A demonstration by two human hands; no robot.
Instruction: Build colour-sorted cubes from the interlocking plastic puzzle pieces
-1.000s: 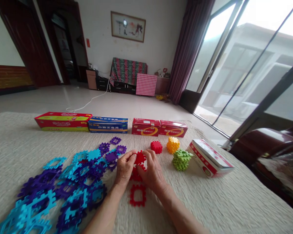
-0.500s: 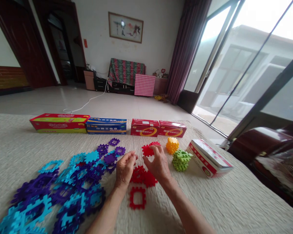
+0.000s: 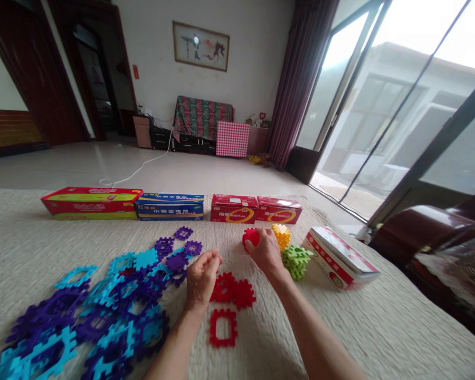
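My right hand (image 3: 266, 250) grips a red notched interlocking plastic tile (image 3: 251, 239), its fingers curled over the right part; whether it is one tile or a small stack I cannot tell. My left hand (image 3: 201, 277) hovers over the cloth with its fingers curled and pressed together, and nothing shows in them. Between the forearms lie several red tiles (image 3: 243, 293) and a red square frame (image 3: 223, 328). Just right of my right hand sit a yellow tile stack (image 3: 281, 236) and a green tile stack (image 3: 296, 260).
Purple and light-blue tiles (image 3: 121, 295) lie heaped at the left on the cream quilted cover (image 3: 320, 327). Along the far edge stand a red-and-yellow box (image 3: 93, 203), a blue box (image 3: 170, 206) and two red boxes (image 3: 233, 208). A white-and-red box (image 3: 340, 258) lies at the right.
My right hand has moved right with the red tile, closer to the yellow stack, and its grip is now closed. My left hand stays nearly where it was.
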